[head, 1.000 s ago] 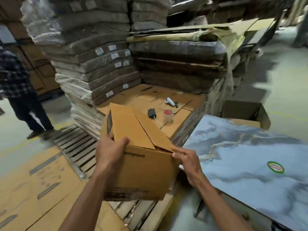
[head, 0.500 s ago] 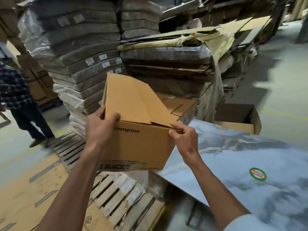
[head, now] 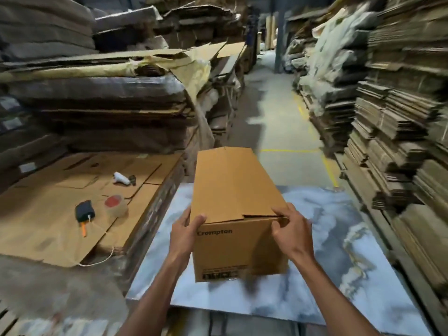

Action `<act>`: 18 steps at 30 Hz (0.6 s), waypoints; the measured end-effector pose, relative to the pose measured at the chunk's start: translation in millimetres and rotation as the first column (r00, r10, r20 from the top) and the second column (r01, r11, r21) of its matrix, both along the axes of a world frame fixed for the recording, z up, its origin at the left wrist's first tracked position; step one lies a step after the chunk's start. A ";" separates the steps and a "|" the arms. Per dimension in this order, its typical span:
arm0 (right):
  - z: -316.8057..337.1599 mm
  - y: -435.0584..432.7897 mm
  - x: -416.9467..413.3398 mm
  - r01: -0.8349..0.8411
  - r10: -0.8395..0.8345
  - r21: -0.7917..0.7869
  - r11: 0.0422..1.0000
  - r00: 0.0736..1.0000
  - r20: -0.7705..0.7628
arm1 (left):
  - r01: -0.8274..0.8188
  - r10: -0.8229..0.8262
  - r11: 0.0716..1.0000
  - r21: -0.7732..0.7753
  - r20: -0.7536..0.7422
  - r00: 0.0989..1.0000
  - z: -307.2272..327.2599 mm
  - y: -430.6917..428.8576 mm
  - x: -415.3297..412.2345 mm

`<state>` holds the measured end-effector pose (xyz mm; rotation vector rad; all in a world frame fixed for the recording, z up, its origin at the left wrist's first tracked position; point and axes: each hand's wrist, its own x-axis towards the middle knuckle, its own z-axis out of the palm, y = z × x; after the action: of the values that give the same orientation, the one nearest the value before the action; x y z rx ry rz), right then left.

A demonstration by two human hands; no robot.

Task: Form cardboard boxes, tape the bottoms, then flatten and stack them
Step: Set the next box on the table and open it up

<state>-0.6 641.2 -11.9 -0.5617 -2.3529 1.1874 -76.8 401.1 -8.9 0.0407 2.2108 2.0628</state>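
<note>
Head view:
- Cardboard box (head: 237, 202): formed, brown, long side running away from the camera. The top flaps are folded shut, with a seam visible near the front right edge. "Crompton" is printed on the near face, with a barcode panel low on the same face. It is held over the marbled panel, at the middle of the frame. The bottom edge is blurred, so it cannot be told whether it touches the panel.
- Left hand (head: 185, 235): placed at the near left corner of the box. The thumb is laid on the top edge and the fingers are curled round the left side, gripping it.
- Right hand (head: 289, 229): placed at the near right top corner. The fingers are curled over the flap edge and the box is gripped there.
- Marbled panel (head: 339, 251): blue-grey, flat, lying under and around the box.
- Flattened cardboard stack (head: 48, 214): to the left, just beside the panel, with small things lying on it.
- Tape roll (head: 116, 206): clear with a red core, lying flat on the stack.
- Black tool (head: 84, 210): just left of the roll, with an orange tip pointing toward the camera.
- White object (head: 122, 178): lying farther back on the stack; its kind cannot be told.
- Bundled cardboard piles (head: 400, 117): lined along the right and also behind the stack.
- Concrete aisle (head: 278, 112): marked with yellow lines, running between the piles.
</note>
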 end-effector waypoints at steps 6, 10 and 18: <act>-81.3 8.2 33.9 -0.037 0.006 0.100 0.994 0.956 0.293 | 0.195 -0.237 0.847 -0.495 -0.024 0.971 -76.8 13.8 1.4; -106.0 -3.6 31.8 -0.106 -0.091 0.419 0.902 0.901 0.423 | 0.294 -0.413 0.520 -0.802 0.065 0.909 -98.4 19.4 -3.1; -85.1 0.2 25.0 0.204 -0.281 0.451 0.869 0.953 0.110 | 0.212 -0.477 0.325 -0.922 0.033 0.878 -103.1 18.1 -5.9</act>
<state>24.4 641.4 -97.0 -0.7960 -2.4891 0.4885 -82.7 419.3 -112.0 0.6436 2.8187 0.4105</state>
